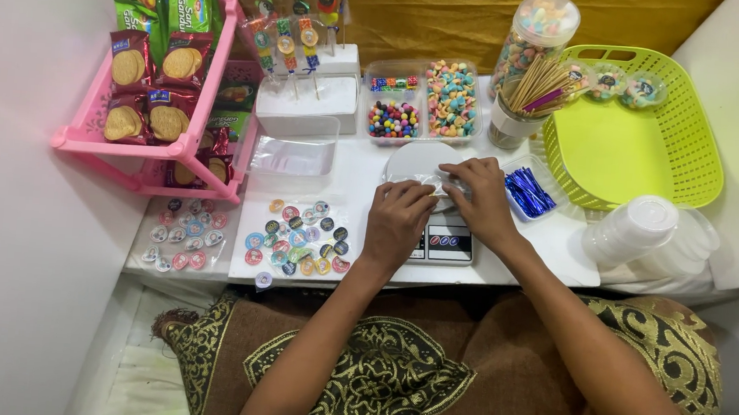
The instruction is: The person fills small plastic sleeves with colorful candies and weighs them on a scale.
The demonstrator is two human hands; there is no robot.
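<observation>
Nearest the camera lies a brown cloth (426,379) with gold patterning, spread over the person's lap, and both forearms reach out over it to a white table (560,244). On the right of the table sits a lime basket (647,141), wide and shallow, probably kept there to take finished pieces; two small filled cups already rest at its far rim. On the left a pink rack (190,145) stands packs of biscuits upright so each can be pulled out easily. A stack of white lids (640,233) waits just below the basket.

In the middle stands a small scale (442,239), its buttons facing the person so it can be read. On its round pan lies a clear bag (420,175), and both hands meet there. The left hand (396,223) is curled, its fingertips pressing the bag down against the pan. The right hand (480,199) pinches the bag's edge, seemingly to keep it open or flat.

Trays of sweets (422,102) sit just behind the scale, within reach, and blue ties (527,192) lie beside the right hand. Round stickers (297,237) are spread flat to the left.
</observation>
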